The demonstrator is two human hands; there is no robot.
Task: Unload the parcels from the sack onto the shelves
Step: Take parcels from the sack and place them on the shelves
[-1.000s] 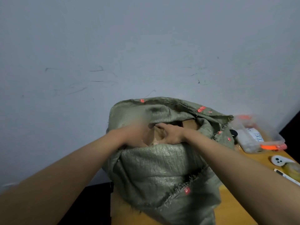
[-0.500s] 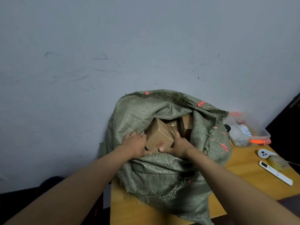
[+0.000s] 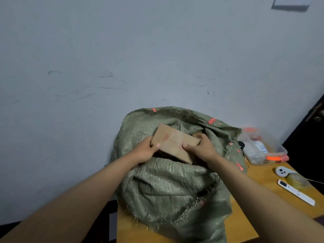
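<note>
A green woven sack (image 3: 168, 186) stands open on a wooden table (image 3: 240, 221) against the wall. A brown cardboard parcel (image 3: 173, 142) with a red stamp is tilted above the sack's mouth. My left hand (image 3: 144, 151) grips its left edge, thumb on top. On the right edge my right hand (image 3: 203, 148) grips it the same way. Another brown parcel shows faintly deeper in the sack behind my right hand. No shelves are in view.
A clear plastic box (image 3: 263, 148) with orange clips sits on the table right of the sack. Nearer lie a white round controller (image 3: 282, 171), a roll of tape (image 3: 296, 179) and a white remote (image 3: 296, 192). A dark doorway (image 3: 312, 137) is at far right.
Both hands have lifted the parcel up out of the sack's mouth and turned it flatter, its broad stamped face now upward. The view has tilted so the sack sits lower.
</note>
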